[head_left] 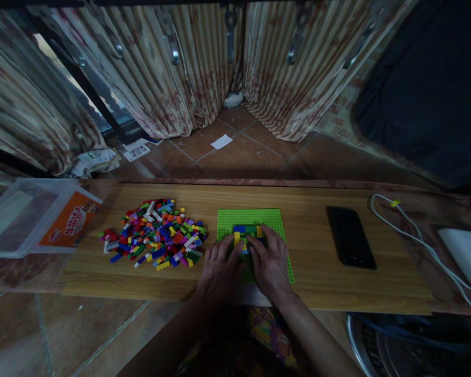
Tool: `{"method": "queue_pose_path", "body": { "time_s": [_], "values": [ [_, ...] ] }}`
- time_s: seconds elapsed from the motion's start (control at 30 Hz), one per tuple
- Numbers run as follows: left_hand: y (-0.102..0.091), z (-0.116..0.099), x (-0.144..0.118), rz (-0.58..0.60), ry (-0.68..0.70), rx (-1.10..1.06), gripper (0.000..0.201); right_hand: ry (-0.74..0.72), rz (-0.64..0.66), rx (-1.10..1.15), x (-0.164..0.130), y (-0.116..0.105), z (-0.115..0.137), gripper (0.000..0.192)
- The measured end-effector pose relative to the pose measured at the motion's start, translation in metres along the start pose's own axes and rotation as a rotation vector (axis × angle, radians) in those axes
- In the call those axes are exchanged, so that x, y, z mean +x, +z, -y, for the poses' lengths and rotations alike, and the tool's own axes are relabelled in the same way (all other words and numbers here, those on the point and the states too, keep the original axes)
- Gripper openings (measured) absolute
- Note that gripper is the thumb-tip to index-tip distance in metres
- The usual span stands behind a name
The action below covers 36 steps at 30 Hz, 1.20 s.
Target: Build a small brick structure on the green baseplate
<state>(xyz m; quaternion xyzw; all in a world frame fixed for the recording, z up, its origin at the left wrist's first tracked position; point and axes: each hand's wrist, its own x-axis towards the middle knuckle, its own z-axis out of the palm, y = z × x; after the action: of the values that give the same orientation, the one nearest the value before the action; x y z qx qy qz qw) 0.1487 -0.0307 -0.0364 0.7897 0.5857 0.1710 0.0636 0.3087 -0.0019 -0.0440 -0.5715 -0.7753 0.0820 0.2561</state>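
A bright green studded baseplate [249, 215] lies on the wooden board in front of me. On it stands a low structure of toy building bricks [240, 230] in blue, green and yellow. My left hand [219, 264] curls its fingers against the left side of the structure. Opposite it, my right hand [271, 257] bends its fingers over the right side, thumb and index on the bricks. Both hands' fingertips meet near the middle, where they partly cover the bricks. A big pile of loose multicoloured bricks [160, 235] spreads to the left of the baseplate.
At far left stands a clear plastic box [26, 209] with an orange label. A black phone [351, 236] lies on the wooden board [309, 230] to the right. Beyond it are a white cable [419, 235] and a white device [463, 254]. Curtains [204, 68] hang behind.
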Motion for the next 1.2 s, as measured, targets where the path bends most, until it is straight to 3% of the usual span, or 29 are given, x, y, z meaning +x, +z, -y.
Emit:
{"method": "queue_pose_path", "body": {
  "time_s": [0.67,0.93,1.2],
  "values": [
    [0.002,-0.008,0.003,0.016,-0.012,0.097,0.044,-0.030,-0.012,-0.060,-0.001,0.005,0.000,0.030],
    [0.005,-0.006,-0.001,-0.092,0.011,0.107,0.045,0.064,-0.124,0.192,-0.001,0.008,-0.009,0.039],
    [0.005,-0.007,-0.002,-0.093,0.020,0.125,0.051,0.166,-0.247,0.398,-0.004,0.004,-0.013,0.039]
  ]
}}
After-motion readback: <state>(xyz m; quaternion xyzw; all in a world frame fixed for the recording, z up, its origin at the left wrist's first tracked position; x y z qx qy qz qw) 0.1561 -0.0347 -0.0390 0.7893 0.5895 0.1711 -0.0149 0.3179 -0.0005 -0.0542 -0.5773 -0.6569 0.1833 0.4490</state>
